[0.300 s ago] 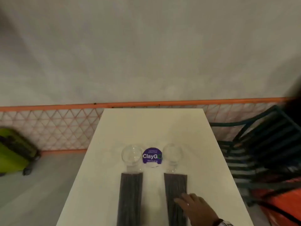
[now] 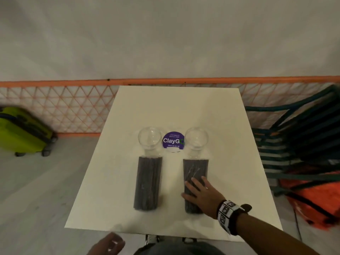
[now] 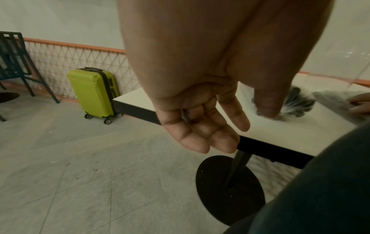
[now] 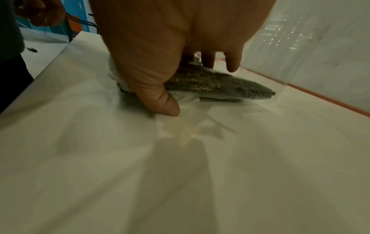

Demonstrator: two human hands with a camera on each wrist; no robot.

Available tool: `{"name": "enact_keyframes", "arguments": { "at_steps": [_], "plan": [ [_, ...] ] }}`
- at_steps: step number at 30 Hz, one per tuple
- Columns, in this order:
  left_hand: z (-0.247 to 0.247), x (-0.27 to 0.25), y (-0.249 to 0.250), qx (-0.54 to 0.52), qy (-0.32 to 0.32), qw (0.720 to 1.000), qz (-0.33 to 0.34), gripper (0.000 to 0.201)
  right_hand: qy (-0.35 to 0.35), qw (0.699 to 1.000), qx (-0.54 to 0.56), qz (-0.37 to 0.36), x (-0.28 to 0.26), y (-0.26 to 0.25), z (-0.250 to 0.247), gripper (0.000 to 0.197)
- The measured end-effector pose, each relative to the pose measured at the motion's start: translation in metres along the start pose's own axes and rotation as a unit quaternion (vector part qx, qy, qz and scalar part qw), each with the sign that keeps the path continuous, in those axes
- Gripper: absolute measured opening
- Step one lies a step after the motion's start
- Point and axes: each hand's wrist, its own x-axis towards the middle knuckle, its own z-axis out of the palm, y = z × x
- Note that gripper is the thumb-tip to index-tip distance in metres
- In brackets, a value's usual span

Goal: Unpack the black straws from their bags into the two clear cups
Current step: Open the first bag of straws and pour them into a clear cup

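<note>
Two clear cups stand side by side mid-table, the left cup [image 2: 150, 138] and the right cup [image 2: 196, 138], both with nothing in them. In front of each lies a clear bag of black straws, the left bag [image 2: 148, 183] and the right bag [image 2: 195, 170]. My right hand [image 2: 196, 188] lies on the right bag with spread, straight fingers. In the right wrist view its thumb [image 4: 168, 104] comes down beside the bag [image 4: 220, 83] onto the table. My left hand [image 2: 108, 243] hangs below the table's near edge, loosely curled [image 3: 206, 129] and holding nothing.
The white table [image 2: 230, 208] has a purple round ClayGo sticker [image 2: 173, 141] between the cups. A lime-green suitcase [image 2: 22, 131] stands on the floor to the left, dark stacked chairs [image 2: 298, 137] and an orange bag [image 2: 316, 199] to the right. An orange mesh fence [image 2: 64, 107] runs behind.
My right hand has slid further forward onto the right bag. The head view has tipped down, so my left hand now shows at the bottom edge.
</note>
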Motion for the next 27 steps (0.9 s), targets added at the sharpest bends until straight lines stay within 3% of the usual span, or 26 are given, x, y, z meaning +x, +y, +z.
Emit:
{"name": "enact_keyframes", "arguments": {
  "at_steps": [2, 6, 9, 11, 14, 18, 20, 24, 27],
  "plan": [
    [0.005, -0.019, 0.022, 0.007, -0.031, 0.999, 0.026, 0.012, -0.001, 1.000, -0.010, -0.009, 0.006, -0.004, -0.010, 0.061],
    [0.015, -0.030, 0.046, -0.002, -0.045, 0.998, 0.039, 0.017, 0.015, 1.000, -0.006, -0.014, 0.014, -0.007, -0.016, 0.054],
    [0.014, -0.033, 0.067, 0.014, -0.044, 0.995, 0.090, 0.020, 0.024, 0.997, 0.080, -0.004, 0.012, -0.004, -0.018, 0.061],
    [0.009, -0.031, 0.084, 0.021, -0.015, 0.991, 0.134, 0.020, 0.079, 0.984, 0.155, 0.023, 0.007, -0.001, -0.023, 0.062],
    [-0.005, -0.031, 0.120, 0.002, 0.019, 0.980, 0.198, 0.024, 0.163, 0.935, 0.311, 0.044, -0.007, 0.008, -0.039, 0.060],
    [-0.017, -0.038, 0.173, -0.015, 0.049, 0.950, 0.308, 0.038, 0.174, 0.855, 0.484, 0.062, -0.025, 0.025, -0.055, 0.057],
    [-0.015, -0.041, 0.198, -0.056, 0.045, 0.941, 0.331, 0.045, 0.185, 0.823, 0.531, 0.081, -0.032, 0.032, -0.054, 0.057],
    [-0.004, -0.043, 0.232, -0.119, 0.008, 0.934, 0.337, 0.068, 0.200, 0.792, 0.566, 0.107, -0.040, 0.033, -0.055, 0.062],
    [0.010, -0.034, 0.249, -0.143, -0.013, 0.936, 0.322, 0.075, 0.194, 0.787, 0.574, 0.120, -0.042, 0.029, -0.053, 0.067]
  ]
}}
